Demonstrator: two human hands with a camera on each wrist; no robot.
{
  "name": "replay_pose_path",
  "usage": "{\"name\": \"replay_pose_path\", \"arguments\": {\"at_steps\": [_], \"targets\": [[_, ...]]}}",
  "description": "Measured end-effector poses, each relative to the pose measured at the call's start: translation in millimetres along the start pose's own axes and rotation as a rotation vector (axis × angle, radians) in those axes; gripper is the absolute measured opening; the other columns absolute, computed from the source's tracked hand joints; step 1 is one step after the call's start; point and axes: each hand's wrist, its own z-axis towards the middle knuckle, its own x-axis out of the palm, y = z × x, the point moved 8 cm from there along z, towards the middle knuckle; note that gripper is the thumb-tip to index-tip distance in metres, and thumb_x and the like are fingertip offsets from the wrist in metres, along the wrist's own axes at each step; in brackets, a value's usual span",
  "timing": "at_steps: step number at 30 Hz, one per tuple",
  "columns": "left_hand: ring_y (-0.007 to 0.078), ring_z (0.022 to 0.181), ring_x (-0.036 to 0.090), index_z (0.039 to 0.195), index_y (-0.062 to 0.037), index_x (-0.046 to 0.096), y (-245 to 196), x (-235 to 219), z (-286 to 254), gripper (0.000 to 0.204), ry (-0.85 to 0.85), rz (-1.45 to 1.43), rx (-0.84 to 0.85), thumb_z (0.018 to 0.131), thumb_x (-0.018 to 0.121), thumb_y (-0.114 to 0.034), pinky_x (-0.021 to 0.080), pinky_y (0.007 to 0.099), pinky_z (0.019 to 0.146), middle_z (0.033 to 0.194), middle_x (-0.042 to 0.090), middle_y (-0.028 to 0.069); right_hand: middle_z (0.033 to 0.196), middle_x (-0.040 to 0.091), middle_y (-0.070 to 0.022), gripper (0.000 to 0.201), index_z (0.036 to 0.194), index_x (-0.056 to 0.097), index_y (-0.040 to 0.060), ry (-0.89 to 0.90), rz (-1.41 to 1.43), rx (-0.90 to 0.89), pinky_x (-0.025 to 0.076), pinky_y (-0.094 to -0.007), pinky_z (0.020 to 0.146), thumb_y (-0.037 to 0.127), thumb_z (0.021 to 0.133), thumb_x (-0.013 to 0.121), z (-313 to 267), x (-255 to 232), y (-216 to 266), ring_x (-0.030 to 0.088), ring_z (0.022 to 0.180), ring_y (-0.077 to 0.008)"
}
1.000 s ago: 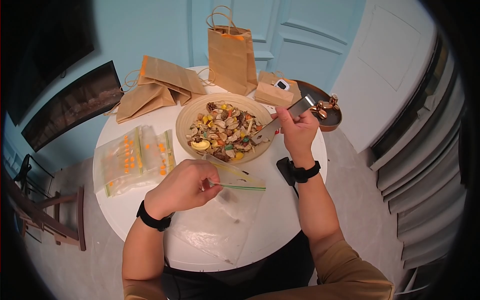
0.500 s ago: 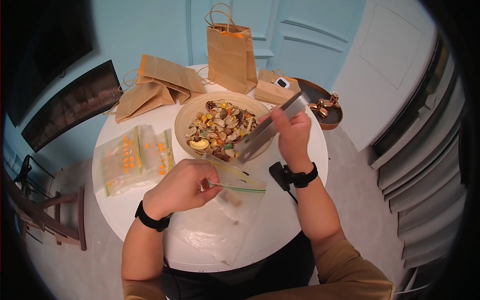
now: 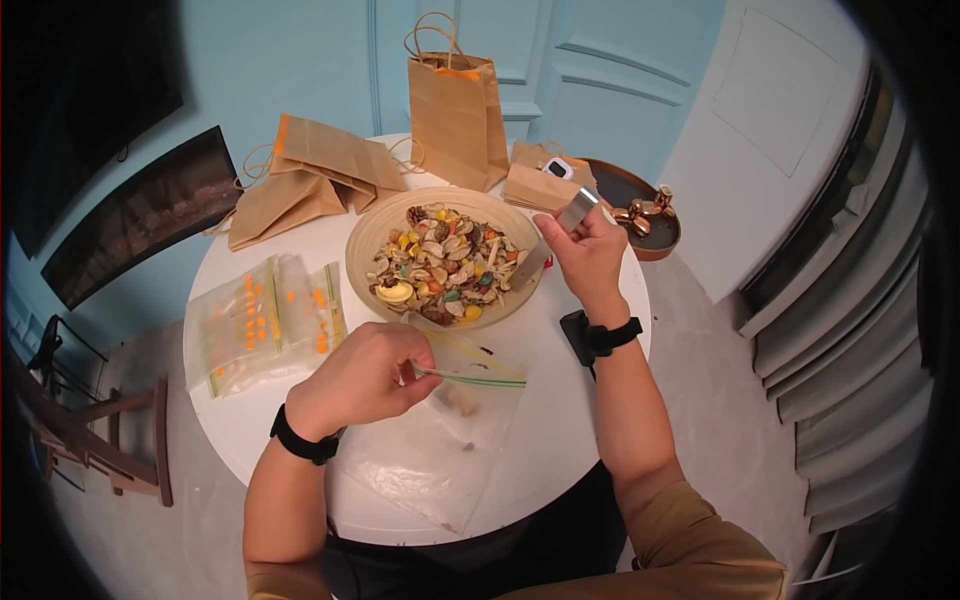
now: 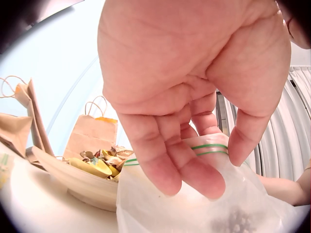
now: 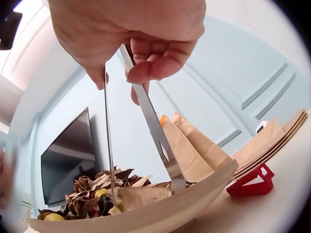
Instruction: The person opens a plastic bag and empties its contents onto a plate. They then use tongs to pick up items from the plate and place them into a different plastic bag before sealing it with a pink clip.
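My left hand pinches the top edge of a clear zip bag with green zip lines, its mouth facing the bowl. Inside the bag, a dark, knobbly piece shows blurrily through the plastic in the left wrist view. My right hand grips metal tongs near their bent top. Their tips reach into the right side of a round wooden bowl heaped with potpourri. In the right wrist view the two arms of the tongs stand apart, a pale dried piece between their tips.
More zip bags with orange marks lie at the left. Behind the bowl are a fallen paper bag, an upright paper bag and folded paper bags with a white timer. A dark tray stands back right. A red stand sits beside the bowl.
The tongs swung toward the bag's mouth half a second ago and are now back at the bowl's right side. A brownish piece shows more clearly inside the bag. My left hand has stayed put.
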Motion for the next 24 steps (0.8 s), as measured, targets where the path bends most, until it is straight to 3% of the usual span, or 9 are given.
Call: {"name": "replay_pose_path", "arguments": {"at_steps": [9,15,18,21,24], "targets": [[0.0194,0.061,0.063,0.078,-0.0012,0.066,1,0,-1,0.01,0.004,0.0,-0.006,0.079,0.075,-0.004,0.053,0.0279,0.053,0.072,0.065,0.0071,0.062,0.06,0.0027,0.027,0.086,0.071,-0.0012,0.069,-0.018,0.027,0.039,-0.023,0.049,0.021,0.081,0.084,-2,5,0,0.047,0.053,-0.0043],[0.0234,0.061,0.066,0.078,-0.0008,0.064,-2,-2,-1,0.013,0.004,0.015,0.009,0.08,0.076,-0.006,0.051,0.0317,0.054,0.072,0.065,0.0099,0.073,0.07,-0.0004,0.021,0.094,0.072,-0.0017,0.076,0.254,0.204,0.043,-0.0207,0.05,0.016,0.086,0.08,-5,11,-17,0.055,0.058,-0.0028],[0.0217,0.061,0.064,0.078,-0.0008,0.065,-2,-1,-1,0.012,0.005,0.009,-0.003,0.079,0.076,-0.005,0.052,0.03,0.054,0.072,0.065,0.0088,0.076,0.071,-0.002,0.019,0.093,0.072,-0.0022,0.07,0.246,0.199,0.044,-0.0212,0.05,0.014,0.087,0.079,-5,10,-16,0.056,0.059,-0.0031],[0.02,0.061,0.063,0.078,-0.0007,0.065,0,-1,-2,0.011,0.004,0.01,-0.009,0.079,0.075,-0.004,0.052,0.0285,0.053,0.072,0.065,0.0075,0.079,0.072,-0.0032,0.019,0.103,0.069,-0.0012,0.069,0.322,0.206,0.039,-0.0171,0.052,0.013,0.091,0.074,-7,12,-15,0.053,0.061,-0.0006],[0.0201,0.061,0.063,0.078,-0.0007,0.065,0,-1,-1,0.011,0.001,0.008,-0.002,0.079,0.075,-0.005,0.053,0.0286,0.053,0.072,0.065,0.0075,0.079,0.072,-0.0049,0.018,0.102,0.068,-0.0004,-0.006,0.362,0.112,0.04,-0.0168,0.052,0.013,0.092,0.074,-5,8,-14,0.054,0.06,-0.0014]]}}
